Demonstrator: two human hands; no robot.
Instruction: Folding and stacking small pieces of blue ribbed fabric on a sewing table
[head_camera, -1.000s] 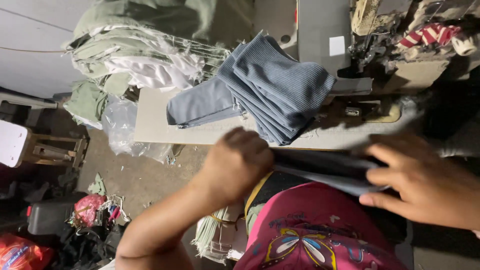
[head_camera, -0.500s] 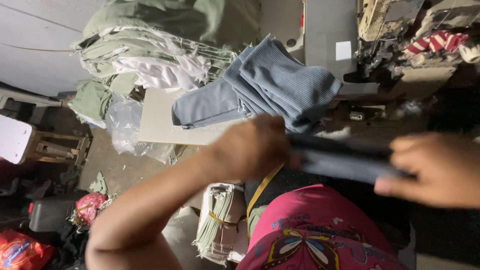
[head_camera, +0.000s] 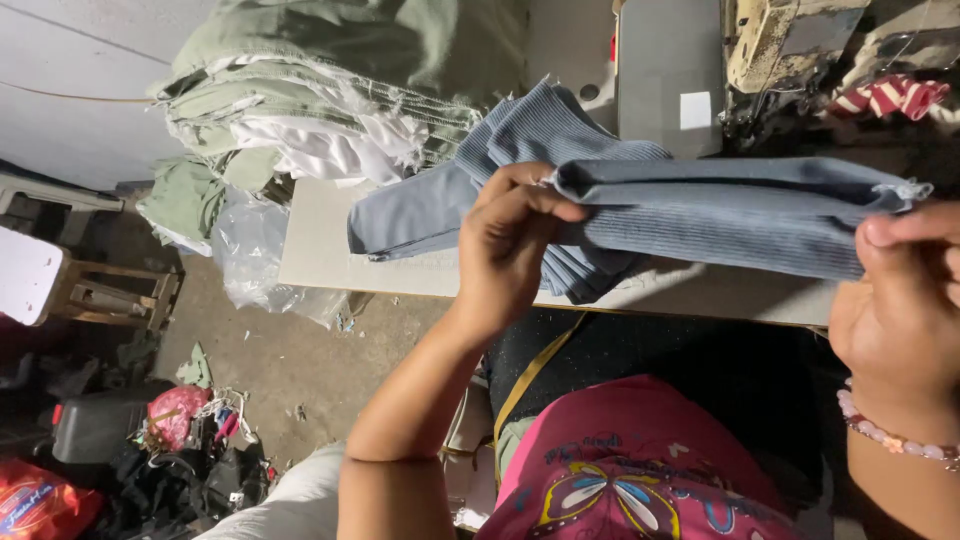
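- Nearest the camera, a pink shirt (head_camera: 640, 480) with a butterfly print fills the bottom middle, and a yellow strap (head_camera: 530, 375) runs up from it toward the counter edge.
- The left hand (head_camera: 510, 250) is raised above the near edge of the counter (head_camera: 320, 250), its thumb and fingers pinched shut on the left end of a folded strip of blue ribbed fabric (head_camera: 720, 215).
- The right hand (head_camera: 900, 310), with a pale bead bracelet (head_camera: 895, 438) at the wrist, pinches the strip's right end between thumb and curled fingers at the right edge of the view.
- The strip is held taut and about level between the two hands, lifted clear of the counter.
- Just behind and below it, a loose pile of blue ribbed pieces (head_camera: 470, 190) lies on the counter, one end reaching out to the left.
- To the left, down on the floor, sit a crumpled clear plastic bag (head_camera: 250, 255), a small wooden stool (head_camera: 110, 295) and a pink bundle (head_camera: 175, 415) among dark clutter.
- Farther back, a stack of green and white garments (head_camera: 320, 110) is heaped at the counter's far left.
- At the far right stands a grey sewing machine (head_camera: 670, 70), with a red-and-white striped cloth (head_camera: 890, 95) beside it.
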